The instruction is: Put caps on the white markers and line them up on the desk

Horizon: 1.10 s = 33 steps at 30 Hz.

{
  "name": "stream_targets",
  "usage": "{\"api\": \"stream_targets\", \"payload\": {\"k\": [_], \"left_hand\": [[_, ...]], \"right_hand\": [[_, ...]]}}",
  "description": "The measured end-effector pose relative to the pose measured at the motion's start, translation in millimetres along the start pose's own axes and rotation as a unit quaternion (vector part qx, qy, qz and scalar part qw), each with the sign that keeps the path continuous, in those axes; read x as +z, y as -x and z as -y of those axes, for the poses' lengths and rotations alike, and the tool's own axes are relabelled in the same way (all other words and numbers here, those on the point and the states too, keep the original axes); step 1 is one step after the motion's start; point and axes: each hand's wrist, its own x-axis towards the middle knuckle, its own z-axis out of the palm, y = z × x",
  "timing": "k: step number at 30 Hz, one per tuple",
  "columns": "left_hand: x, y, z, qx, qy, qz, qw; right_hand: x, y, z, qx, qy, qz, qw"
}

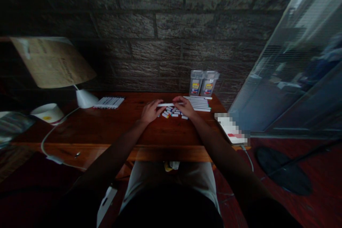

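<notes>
A white marker pen lies level between my two hands, just above the wooden table. My left hand is closed on its left end, and my right hand grips the right end. Below the marker, several short white marker caps with coloured ends are scattered on the tabletop. To the right of my right hand lies a row of white markers, side by side. Another row of white markers rests on the left, apart from my left hand.
Two clear plastic cases stand against the brick wall. At left are a lamp with a paper shade, a white bowl-like cup and a cable. A pixelated white object sits at the table's right edge.
</notes>
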Motion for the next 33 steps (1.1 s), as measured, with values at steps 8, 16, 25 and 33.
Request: {"api": "stream_targets", "payload": {"k": [8,16,25,33], "left_hand": [[-1.1,-2.3,-4.0,0.026,-0.030,0.041,0.998],[-3.1,-2.5,-3.6,-0.012,-0.049,0.004,0.999],[-0.4,-0.5,2.1,-0.024,-0.022,0.005,0.999],[1.9,0.9,3.2,0.001,0.038,-0.004,0.999]], "right_hand": [[6.7,-0.8,-4.6,0.025,-0.088,0.012,0.996],[2.6,-0.6,2.2,0.085,-0.144,-0.001,0.986],[-1.9,-2.5,0.1,0.114,-0.099,-0.039,0.988],[-0.2,1.7,6.5,0.079,-0.046,-0.009,0.996]]}}
